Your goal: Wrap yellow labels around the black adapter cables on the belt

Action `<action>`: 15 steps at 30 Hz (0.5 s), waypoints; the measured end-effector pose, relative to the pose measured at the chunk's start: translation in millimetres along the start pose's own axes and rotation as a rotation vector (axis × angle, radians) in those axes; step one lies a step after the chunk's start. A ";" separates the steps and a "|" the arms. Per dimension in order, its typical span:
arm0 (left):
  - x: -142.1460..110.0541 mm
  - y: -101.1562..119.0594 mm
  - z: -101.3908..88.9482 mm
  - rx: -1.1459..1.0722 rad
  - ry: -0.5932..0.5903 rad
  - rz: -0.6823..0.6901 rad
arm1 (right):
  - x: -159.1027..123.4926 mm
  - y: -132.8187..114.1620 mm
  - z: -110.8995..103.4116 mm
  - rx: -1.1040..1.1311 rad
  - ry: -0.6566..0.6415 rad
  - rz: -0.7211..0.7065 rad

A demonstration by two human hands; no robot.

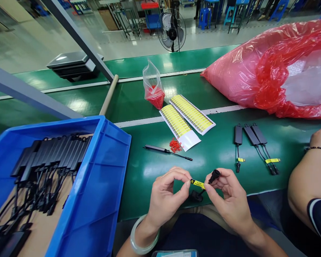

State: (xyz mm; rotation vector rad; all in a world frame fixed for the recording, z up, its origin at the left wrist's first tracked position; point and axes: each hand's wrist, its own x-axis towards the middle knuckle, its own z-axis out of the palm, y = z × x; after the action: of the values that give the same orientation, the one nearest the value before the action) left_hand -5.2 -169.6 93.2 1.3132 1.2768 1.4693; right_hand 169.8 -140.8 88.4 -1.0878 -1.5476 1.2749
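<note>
A yellow label (198, 184) marked 12V stretches between my two hands near the table's front edge. My left hand (166, 196) pinches its black-ended side between thumb and forefinger. In my right hand (228, 201) is a black cable with a round connector (214, 175), the label's other end at its thumb and finger. The black body (195, 195) below the label is mostly hidden. Beyond my hands lie a black adapter with a short cable (157, 148), a small pile of red rings (175, 145) and two sheets of yellow labels (192, 112).
A blue bin (96, 200) with many black adapters (53, 153) stands at left. Three labelled adapters (254, 135) lie at right, near another person's arm (305, 178). Farther back are a clear bag of red pieces (155, 94) and a large red plastic bag (243, 75).
</note>
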 end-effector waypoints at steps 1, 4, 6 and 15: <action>-0.6 -1.2 0.9 -0.045 0.015 -0.021 | -0.5 -0.1 0.6 0.002 0.007 -0.011; -1.1 -4.2 5.7 -0.129 0.021 -0.064 | -2.4 -1.1 0.6 0.004 -0.002 -0.034; -0.5 -4.4 11.0 -0.102 -0.059 -0.057 | -4.5 -1.3 -0.1 0.001 -0.032 -0.043; 4.6 -8.5 7.6 -0.037 0.043 0.052 | 11.6 -3.2 -17.5 -0.098 -0.125 -0.093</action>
State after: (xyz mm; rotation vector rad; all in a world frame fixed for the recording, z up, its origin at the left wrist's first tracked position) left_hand 0.9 -162.1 85.5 1.3053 1.2454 1.5575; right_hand 182.9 -125.3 94.8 -1.0004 -1.7493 1.2350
